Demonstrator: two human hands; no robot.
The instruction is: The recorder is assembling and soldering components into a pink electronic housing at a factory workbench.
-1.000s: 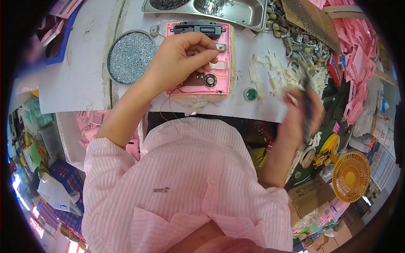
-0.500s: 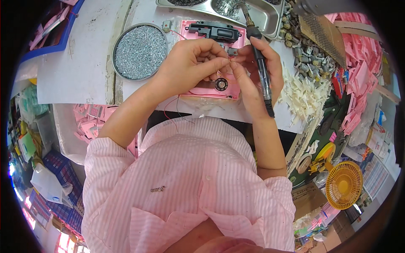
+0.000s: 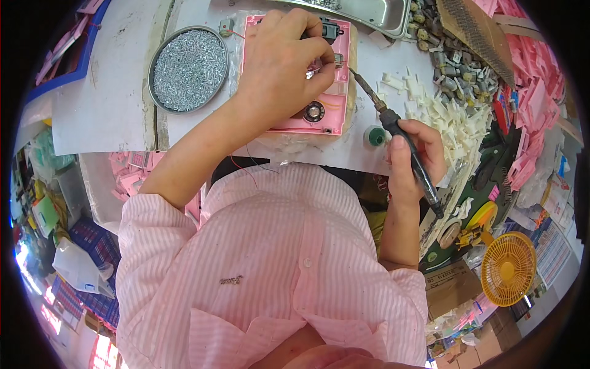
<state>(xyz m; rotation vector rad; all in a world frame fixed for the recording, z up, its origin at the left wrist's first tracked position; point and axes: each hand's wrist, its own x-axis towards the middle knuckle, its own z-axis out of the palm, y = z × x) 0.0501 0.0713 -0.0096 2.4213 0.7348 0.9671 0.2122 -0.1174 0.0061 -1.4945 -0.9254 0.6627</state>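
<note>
My left hand [image 3: 283, 64] is over the pink plastic case [image 3: 335, 117], its fingers pinched together. Something small and shiny shows at the fingertips, too covered to name. Wrapped in my right hand [image 3: 421, 147] is a soldering iron [image 3: 393, 123] with a black handle, its metal tip pointing up and left, just off the case's right edge. Fitted in the case are a round black speaker [image 3: 314, 112] and a black plastic part [image 3: 332, 29], partly behind my left hand. A small metal motor [image 3: 227, 26] with a red wire lies at the case's upper left.
A round dish of screws [image 3: 188, 71] stands left of the case. A green-topped small bottle [image 3: 374, 136] is near the iron. Farther right lie white plastic pieces [image 3: 458, 132], a heap of small motors [image 3: 452, 77] and pink parts [image 3: 528, 123]. A metal tray [image 3: 387, 18] sits behind.
My hands have parted. The right hand has moved down and right with the soldering iron, which has swung tip-left from near the tray. The left hand has shifted up over the case.
</note>
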